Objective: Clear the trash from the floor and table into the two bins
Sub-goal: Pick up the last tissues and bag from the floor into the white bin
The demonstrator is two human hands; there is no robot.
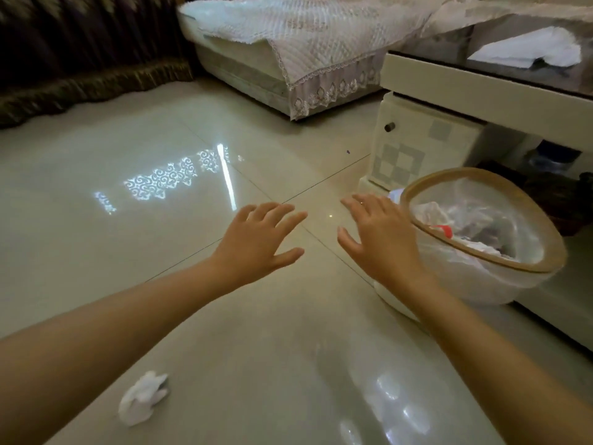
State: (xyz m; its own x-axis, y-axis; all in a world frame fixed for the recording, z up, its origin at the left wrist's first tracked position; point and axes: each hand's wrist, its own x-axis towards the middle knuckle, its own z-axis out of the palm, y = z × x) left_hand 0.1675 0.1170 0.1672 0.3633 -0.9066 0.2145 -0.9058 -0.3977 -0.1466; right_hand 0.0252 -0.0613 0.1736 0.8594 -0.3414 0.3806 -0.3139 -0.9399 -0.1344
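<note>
Both hands, the left hand (256, 239) and the right hand (382, 242), float mid-frame with fingers spread and holding nothing, probably because the bin (542, 264) at right has trash while a crumpled tissue (142, 398) waits lower left.

The right edge cut off the tabletop (449, 79), so the white paper (526, 49) on it lay partly out of view. The right hand (385, 239) hid the near side of the bin (475, 252), and the scraps inside blurred behind its clear liner. Only one bin showed. A dark speck (348, 152) on the floor (128, 236) was too small to tell
</note>
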